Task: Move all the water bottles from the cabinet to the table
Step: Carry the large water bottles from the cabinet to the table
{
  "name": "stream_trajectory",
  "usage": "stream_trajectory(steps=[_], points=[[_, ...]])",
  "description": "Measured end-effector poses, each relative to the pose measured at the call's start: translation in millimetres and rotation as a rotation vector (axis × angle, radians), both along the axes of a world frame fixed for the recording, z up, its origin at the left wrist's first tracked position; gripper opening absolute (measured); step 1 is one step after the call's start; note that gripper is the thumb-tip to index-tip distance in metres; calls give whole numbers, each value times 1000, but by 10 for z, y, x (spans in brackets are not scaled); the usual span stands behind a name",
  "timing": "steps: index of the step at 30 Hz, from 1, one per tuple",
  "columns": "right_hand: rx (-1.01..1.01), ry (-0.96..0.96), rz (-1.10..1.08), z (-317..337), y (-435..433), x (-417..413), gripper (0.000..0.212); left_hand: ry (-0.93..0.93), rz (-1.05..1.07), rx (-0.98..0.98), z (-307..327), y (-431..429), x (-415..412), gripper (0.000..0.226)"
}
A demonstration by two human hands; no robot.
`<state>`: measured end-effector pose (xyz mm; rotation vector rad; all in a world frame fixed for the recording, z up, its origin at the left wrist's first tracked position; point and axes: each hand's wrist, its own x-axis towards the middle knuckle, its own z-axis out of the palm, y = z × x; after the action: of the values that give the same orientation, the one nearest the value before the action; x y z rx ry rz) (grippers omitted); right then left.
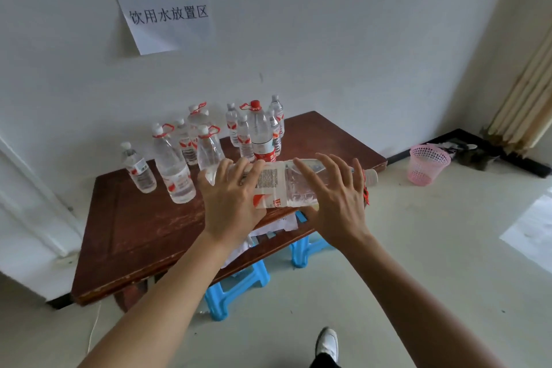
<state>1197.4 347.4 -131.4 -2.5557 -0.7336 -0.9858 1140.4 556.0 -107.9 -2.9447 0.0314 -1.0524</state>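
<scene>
I hold a large clear water bottle [282,185] sideways above the front edge of the dark brown table [143,230], its white cap pointing right. My left hand [231,203] grips the bottle's base end and my right hand [334,197] wraps the neck end with fingers spread. Several water bottles stand upright at the back of the table: a small one [139,169] at the left, a big one [173,169] beside it, and a red-capped one [261,133] further back. The cabinet is out of view.
Blue plastic stools [236,287] stand under the table's front edge. A pink mesh basket [427,163] sits on the floor at the right, near wooden poles [525,98] in the corner. A paper sign [167,18] hangs on the wall. My shoe [327,343] shows below.
</scene>
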Motion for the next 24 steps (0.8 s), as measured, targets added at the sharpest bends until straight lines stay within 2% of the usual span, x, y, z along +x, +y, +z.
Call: stream_trajectory(steps=[5,8,10,12,14,15,17,18,19,20,21,24], points=[[7,11,-23,-30,-164,1036,105,26,-49,9,-78,-75,1102,78],[11,-73,-38,218,-260,1725,107,-28,-46,7,155,-140,1806,79],[94,-168,-12,388,-280,2125,108,-109,-40,4,347,-171,2197,82],[313,-189,-49,553,-303,2533,111,-174,-39,-16,506,-226,2615,84],[689,-28,-86,627,-327,2774,121,-197,-29,-59,597,-267,2890,86],[935,147,7,642,-370,2900,123,-204,-21,-74,584,-268,3008,86],[1437,615,454,668,-529,3135,111,-204,-32,-61,484,-273,3176,87],[1610,853,711,670,-620,3291,97,-189,-47,-54,390,-273,3271,87],[1721,1014,849,660,-679,3432,82,-161,-57,-66,277,-278,3380,87],[1736,1079,899,680,-696,3450,72,-134,-62,-87,186,-287,3378,87],[1711,1090,840,647,-679,3547,68,-92,-61,-122,50,-304,3461,86],[1563,1006,590,536,-527,3686,82,-4,-55,-240,-294,-347,3580,84]])
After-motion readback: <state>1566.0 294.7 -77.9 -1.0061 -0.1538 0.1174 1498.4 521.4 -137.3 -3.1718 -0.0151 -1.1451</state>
